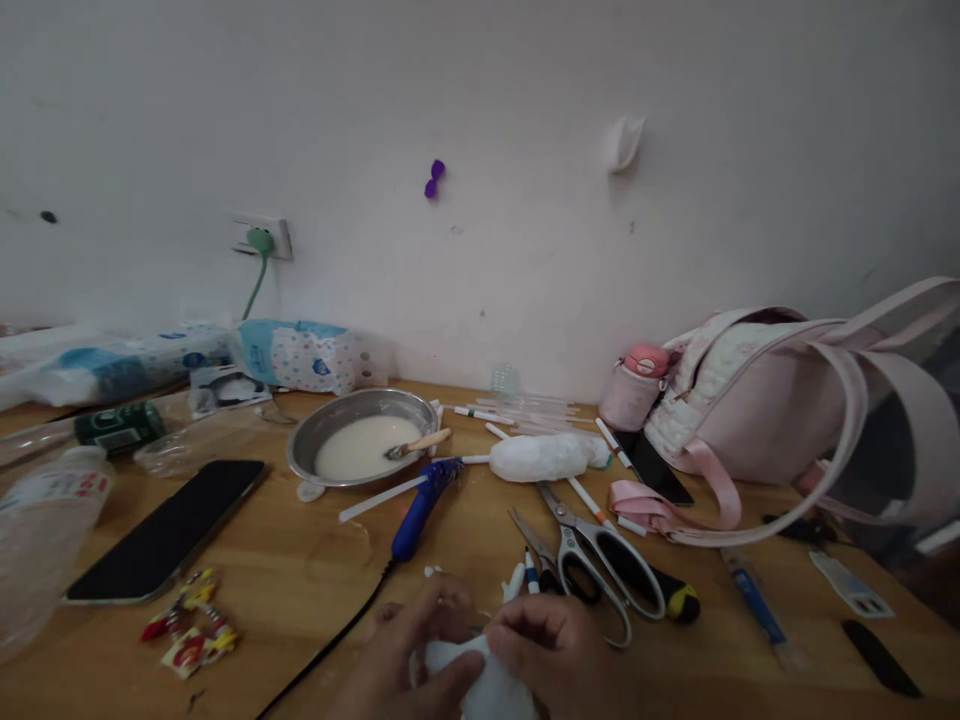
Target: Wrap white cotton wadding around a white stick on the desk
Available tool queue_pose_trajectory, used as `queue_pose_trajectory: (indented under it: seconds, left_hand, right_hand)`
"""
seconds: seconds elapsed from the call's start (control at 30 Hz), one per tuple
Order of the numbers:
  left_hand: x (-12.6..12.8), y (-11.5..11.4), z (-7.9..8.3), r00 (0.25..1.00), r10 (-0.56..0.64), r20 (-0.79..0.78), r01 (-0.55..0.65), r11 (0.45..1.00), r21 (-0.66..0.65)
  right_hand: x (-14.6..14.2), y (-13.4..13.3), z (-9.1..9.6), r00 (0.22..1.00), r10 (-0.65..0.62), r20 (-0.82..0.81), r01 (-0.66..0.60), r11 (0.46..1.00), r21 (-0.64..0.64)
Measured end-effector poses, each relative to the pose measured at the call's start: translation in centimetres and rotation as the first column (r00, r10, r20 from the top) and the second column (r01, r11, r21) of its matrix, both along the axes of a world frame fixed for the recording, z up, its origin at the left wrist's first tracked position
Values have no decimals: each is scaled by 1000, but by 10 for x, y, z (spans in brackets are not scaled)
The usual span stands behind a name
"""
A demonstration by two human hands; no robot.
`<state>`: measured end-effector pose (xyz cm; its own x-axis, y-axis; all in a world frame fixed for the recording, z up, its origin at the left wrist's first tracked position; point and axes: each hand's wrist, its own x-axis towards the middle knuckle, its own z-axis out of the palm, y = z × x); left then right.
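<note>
At the bottom edge, my left hand [409, 660] and my right hand [551, 650] are closed together around a soft white lump [480, 680]. Fingers hide most of it, so I cannot tell what material it is. Just beyond my right hand lie large grey-handled scissors [600, 555] and a smaller pair [536, 550]. A blue-handled tool [424, 500] with a black cord lies beyond my left hand. Farther back stands a metal bowl [307, 450] of white liquid with a spoon [416, 443] in it, and beside it a white wrapped bundle [540, 457].
A black phone [169, 528] and small red-yellow wrappers [191, 625] lie at the left. A pink bag [780, 400] and pink bottle [634, 385] sit at the right, a second phone [658, 467] beside them. White sticks [517, 408] lie by the wall. Tissue packs [300, 355] sit at the back left.
</note>
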<state>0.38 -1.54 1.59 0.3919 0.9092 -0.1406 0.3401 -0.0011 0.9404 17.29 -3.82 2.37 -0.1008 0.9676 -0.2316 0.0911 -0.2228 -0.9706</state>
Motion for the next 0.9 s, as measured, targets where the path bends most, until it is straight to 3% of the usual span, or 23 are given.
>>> queue_pose_trajectory:
  seconds: [0.1,0.33,0.5,0.63,0.8,0.9]
  left_hand:
    - [1,-1,6,995,26,-93,-17,995,96]
    - [3,3,3,986,56,-159,-41,995,96]
    - [3,4,2,980,-7,199,41,985,-166]
    - [5,3,-2,902,97,421,69,930,-361]
    - [6,-1,-2,808,260,529,54,861,-506]
    - [6,0,-4,815,269,514,34,863,-505]
  right_hand:
    - [1,0,-1,998,39,57,-42,998,46]
    - [-3,1,-8,984,-25,174,21,999,25]
    - [-12,-2,-8,999,-30,-32,30,1000,9]
    - [-19,-3,-18,962,-69,-266,64,998,-27]
    - [-24,-2,-33,908,-210,-362,159,973,-165]
    - [-25,-2,-37,938,-177,-296,160,984,-82]
